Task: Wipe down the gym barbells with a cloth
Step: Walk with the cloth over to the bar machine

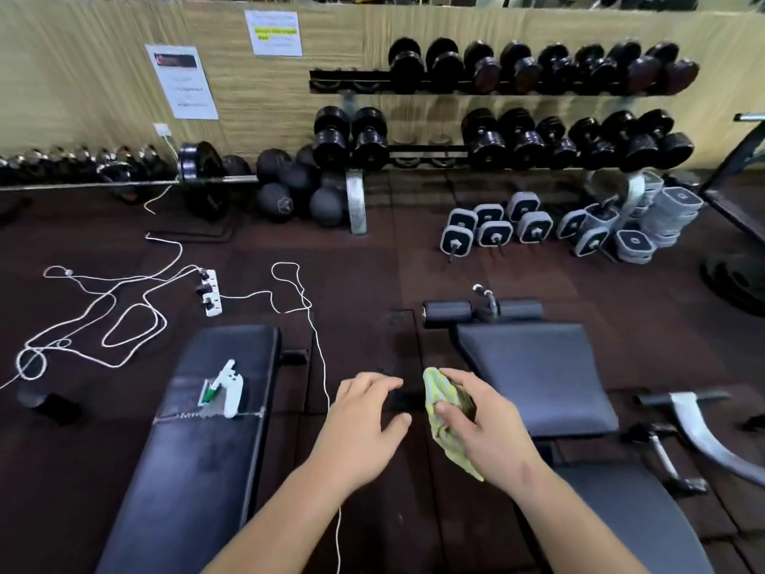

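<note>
My right hand (484,424) grips a yellow-green striped cloth (439,408), which hangs down below the palm. Just to its left, my left hand (364,420) has fingers and thumb curled round a small black object (407,399). That object is hard to make out against the dark floor, and its right end meets the cloth. Both hands hover above the floor gap between two benches. A long barbell (124,184) with black plates (198,167) lies on the floor at the far left, along the wall.
A black flat bench (198,449) bearing a white spray bottle (229,389) is at left. A grey sit-up bench (538,379) is at right. White cables and a power strip (211,294) sprawl on the floor. A dumbbell rack (517,93), medicine balls (289,188) and grey dumbbells (496,227) line the back.
</note>
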A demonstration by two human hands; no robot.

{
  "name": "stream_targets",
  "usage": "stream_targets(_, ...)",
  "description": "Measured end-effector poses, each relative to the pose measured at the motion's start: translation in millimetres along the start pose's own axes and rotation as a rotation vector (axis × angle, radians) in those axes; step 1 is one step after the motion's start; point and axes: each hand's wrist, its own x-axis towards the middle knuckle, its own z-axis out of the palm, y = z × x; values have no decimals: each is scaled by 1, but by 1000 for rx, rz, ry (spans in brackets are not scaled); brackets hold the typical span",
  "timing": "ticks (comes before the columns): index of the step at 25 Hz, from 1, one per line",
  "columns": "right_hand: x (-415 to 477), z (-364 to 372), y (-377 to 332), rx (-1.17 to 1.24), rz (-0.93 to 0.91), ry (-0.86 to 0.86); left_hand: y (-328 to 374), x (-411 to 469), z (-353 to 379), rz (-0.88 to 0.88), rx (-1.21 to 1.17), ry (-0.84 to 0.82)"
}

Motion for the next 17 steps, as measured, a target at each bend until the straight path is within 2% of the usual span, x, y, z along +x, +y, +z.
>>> stream_targets(4,88,-4,-23,25,-4,-2,-24,78,-33,-15,12,34)
stream_targets(10,233,-17,-13,80,-4,-62,-52,206,-34,-72,20,60)
stream_targets(17,417,-70,-20,-8,-56,-99,-56,376,-48,-154,-3,113)
